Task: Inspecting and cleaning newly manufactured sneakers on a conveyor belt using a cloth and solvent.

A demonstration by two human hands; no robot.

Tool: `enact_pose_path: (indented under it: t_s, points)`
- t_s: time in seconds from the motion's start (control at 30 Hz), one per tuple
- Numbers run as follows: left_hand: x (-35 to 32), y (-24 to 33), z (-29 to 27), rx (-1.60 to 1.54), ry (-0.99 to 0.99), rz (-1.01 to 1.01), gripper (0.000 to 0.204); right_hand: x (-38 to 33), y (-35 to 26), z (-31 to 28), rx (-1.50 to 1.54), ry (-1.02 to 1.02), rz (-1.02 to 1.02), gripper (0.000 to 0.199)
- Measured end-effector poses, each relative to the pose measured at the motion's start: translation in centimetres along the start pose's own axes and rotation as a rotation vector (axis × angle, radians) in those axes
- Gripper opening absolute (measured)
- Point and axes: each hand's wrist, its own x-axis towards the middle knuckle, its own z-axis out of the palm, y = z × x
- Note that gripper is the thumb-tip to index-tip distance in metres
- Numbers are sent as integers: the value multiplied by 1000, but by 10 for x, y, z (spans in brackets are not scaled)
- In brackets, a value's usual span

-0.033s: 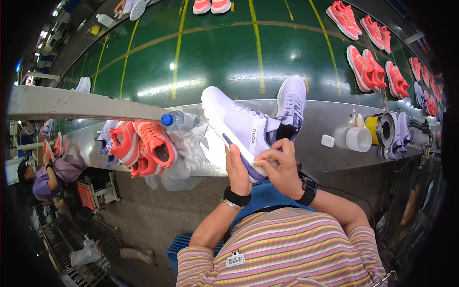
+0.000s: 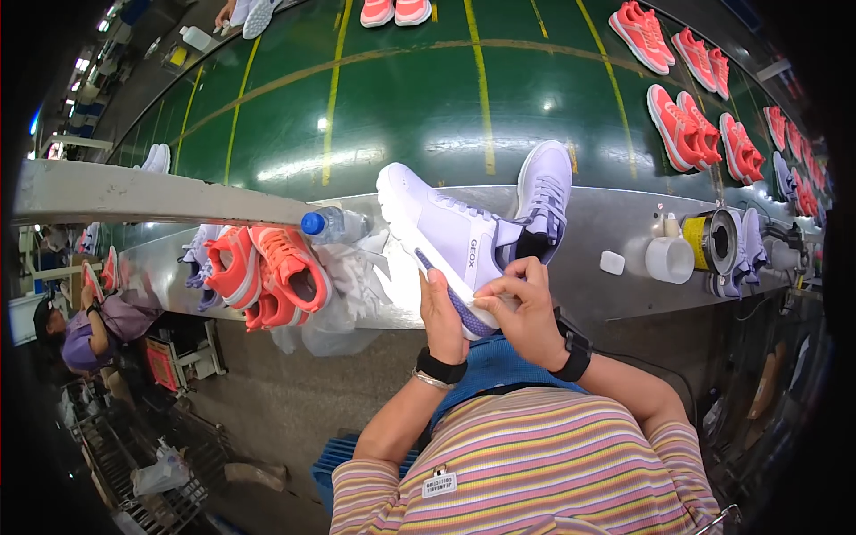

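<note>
A lavender sneaker (image 2: 446, 223) with a white midsole and a purple patterned sole is tilted on its side in front of me, toe pointing away to the left. My left hand (image 2: 443, 316) grips it from below near the heel, palm along the sole. Pressed against the white midsole at the heel end, the thumb and fingers of my right hand (image 2: 526, 312) are pinched together. Whatever lies between those fingertips is too small to make out. A second lavender sneaker (image 2: 546, 183) with laces stands just behind, to the right, on the metal ledge.
On the ledge to the left are coral sneakers (image 2: 290, 266), a blue-capped bottle (image 2: 332, 224) and crumpled white paper (image 2: 352, 276). To the right stand a white cup (image 2: 669, 260) and a yellow-labelled tin (image 2: 711, 241). A pale beam (image 2: 160, 198) crosses at left; the green belt (image 2: 401, 107) carries more sneakers.
</note>
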Motion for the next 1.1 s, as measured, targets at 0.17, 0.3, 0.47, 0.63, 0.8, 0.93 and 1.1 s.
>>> enact_pose_path:
  t_s: [0.17, 0.3, 0.47, 0.63, 0.8, 0.93, 1.1]
  points:
    - [0, 6, -3, -69, 3, -37, 47, 12, 22, -20, 986, 7, 582, 11]
    - [1, 3, -7, -91, -27, -63, 48, 9, 28, -39, 1143, 18, 532, 8]
    - [-1, -4, -7, -16, -15, -8, 49, 9, 0, -39, 839, -52, 413, 10]
    - [-5, -10, -11, 115, -10, 73, 51, 21, -10, -18, 233, -73, -104, 7]
    - [-15, -14, -9, 324, -24, 156, 48, 31, 3, 9, -25, -93, -335, 7]
    - [-21, -19, -11, 174, 1, 13, 46, 48, 4, 22, -81, -90, -355, 7]
    - [-3, 14, -19, -174, -80, -143, 48, 61, -14, -7, 316, 64, -242, 3]
